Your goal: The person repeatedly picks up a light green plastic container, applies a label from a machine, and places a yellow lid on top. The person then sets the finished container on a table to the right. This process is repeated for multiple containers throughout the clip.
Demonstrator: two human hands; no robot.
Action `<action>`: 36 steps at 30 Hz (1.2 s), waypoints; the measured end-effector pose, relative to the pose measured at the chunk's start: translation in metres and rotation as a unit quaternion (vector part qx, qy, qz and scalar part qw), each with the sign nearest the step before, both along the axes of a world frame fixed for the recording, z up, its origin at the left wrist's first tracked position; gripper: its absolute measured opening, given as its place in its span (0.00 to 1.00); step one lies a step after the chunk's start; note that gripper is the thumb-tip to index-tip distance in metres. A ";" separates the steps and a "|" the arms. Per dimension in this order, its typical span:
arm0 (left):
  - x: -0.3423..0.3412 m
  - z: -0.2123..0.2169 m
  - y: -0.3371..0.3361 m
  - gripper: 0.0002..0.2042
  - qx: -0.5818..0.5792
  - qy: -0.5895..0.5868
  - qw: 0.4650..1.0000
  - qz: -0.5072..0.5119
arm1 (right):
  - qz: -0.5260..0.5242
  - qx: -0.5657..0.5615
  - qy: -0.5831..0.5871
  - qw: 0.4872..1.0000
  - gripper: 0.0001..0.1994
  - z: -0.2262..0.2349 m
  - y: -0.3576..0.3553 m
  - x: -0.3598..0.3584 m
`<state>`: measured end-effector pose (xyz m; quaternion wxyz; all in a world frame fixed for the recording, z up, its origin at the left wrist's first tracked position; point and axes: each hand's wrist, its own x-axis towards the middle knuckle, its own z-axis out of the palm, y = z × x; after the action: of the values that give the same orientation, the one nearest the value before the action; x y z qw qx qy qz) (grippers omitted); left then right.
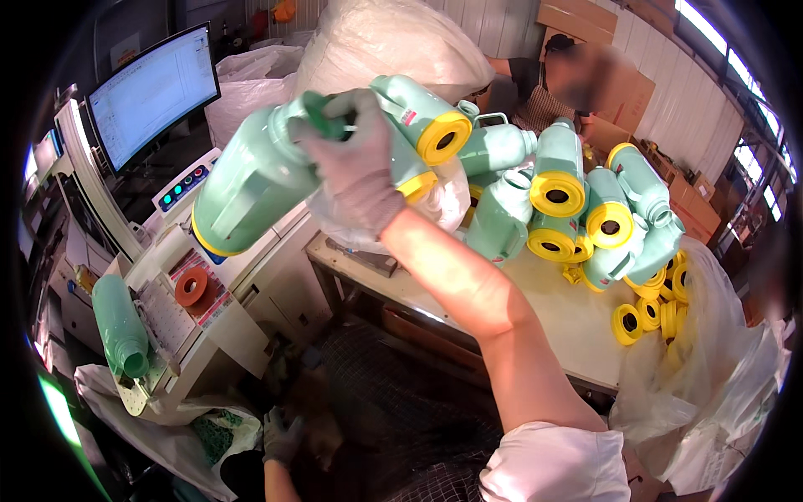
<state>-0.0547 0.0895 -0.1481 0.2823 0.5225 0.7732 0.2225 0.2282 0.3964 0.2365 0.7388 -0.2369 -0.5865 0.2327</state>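
Note:
My right hand (pixel 355 163), in a grey glove, grips a mint-green plastic jug (pixel 251 176) by its neck and holds it tilted in the air, its yellow base pointing down-left. My left hand (pixel 283 435), also gloved, hangs low by my lap near a bag with green caps (pixel 216 431); its fingers are curled and it looks empty. Behind the raised jug lies a heap of the same green jugs with yellow bases (pixel 552 192) on a white table (pixel 577 326).
A machine with a curved monitor (pixel 150 92), a button panel (pixel 186 186) and an orange tape roll (pixel 191 286) stands at left, a green jug (pixel 120 326) lying on it. Loose yellow rings (pixel 648 314) sit at the table's right. Big white sacks (pixel 393 42) and another person (pixel 577 84) are behind.

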 end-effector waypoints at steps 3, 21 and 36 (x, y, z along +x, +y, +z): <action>-0.001 -0.005 -0.005 0.37 -0.027 0.047 0.998 -0.029 | -0.147 0.031 0.099 0.984 0.21 0.035 -0.044 0.168; 0.019 -0.007 -0.008 0.37 -0.179 0.118 0.967 -0.138 | -0.631 -0.095 -0.203 0.742 0.16 -0.098 -0.033 0.524; 0.024 -0.002 -0.005 0.36 -0.231 0.105 0.950 -0.181 | -0.327 -0.039 -0.302 0.895 0.31 -0.077 -0.016 0.276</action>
<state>-0.0312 0.0841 -0.1506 0.3475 0.5950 0.7210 -0.0731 0.5040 0.3809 0.1590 0.5505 -0.5029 -0.6613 -0.0815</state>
